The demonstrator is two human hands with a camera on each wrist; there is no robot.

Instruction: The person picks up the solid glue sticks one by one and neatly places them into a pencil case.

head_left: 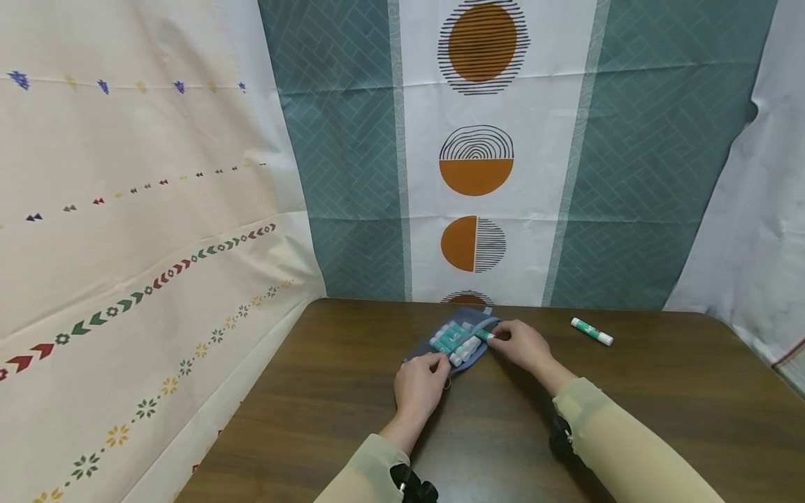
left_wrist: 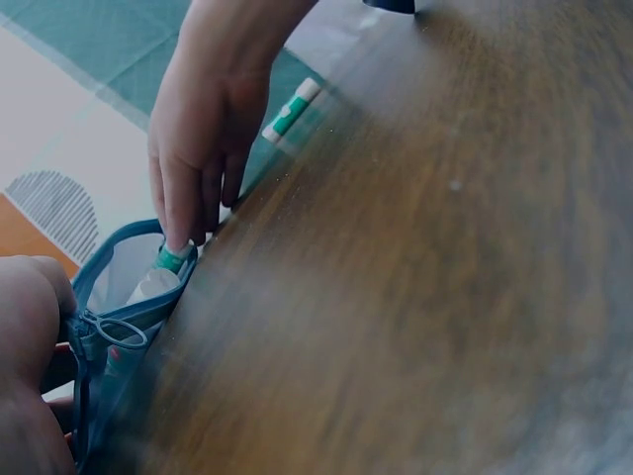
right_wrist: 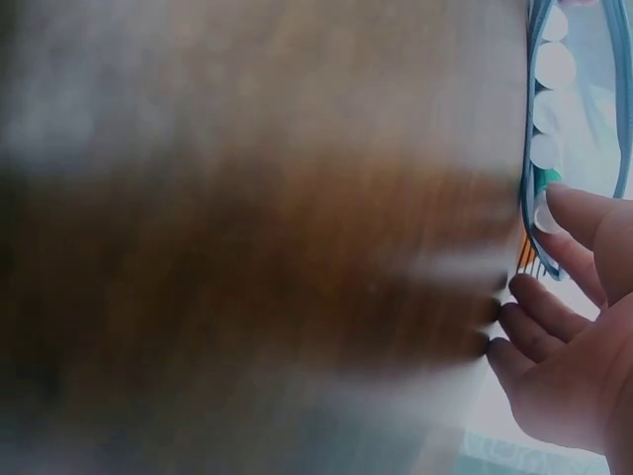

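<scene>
A blue zip pouch [head_left: 465, 314] with see-through sides lies near the table's back edge, its zipped mouth spread open. Several white-and-green glue sticks [head_left: 449, 339] sit side by side inside it. My left hand [head_left: 418, 388] grips the pouch's near left rim beside the zip pull [left_wrist: 121, 332]. At the right end of the mouth, my right hand [head_left: 522, 344] pinches a glue stick [head_left: 484, 335] between thumb and forefinger, its far end within the opening. In the right wrist view, the white ends of the glue sticks [right_wrist: 554, 66] form a row along the rim.
One more glue stick [head_left: 592, 332] lies loose on the brown wooden table [head_left: 314, 405], to the right of my right hand. A patterned green and white cloth [head_left: 342, 140] hangs behind the table, and a pale printed cloth [head_left: 157, 279] hangs on the left.
</scene>
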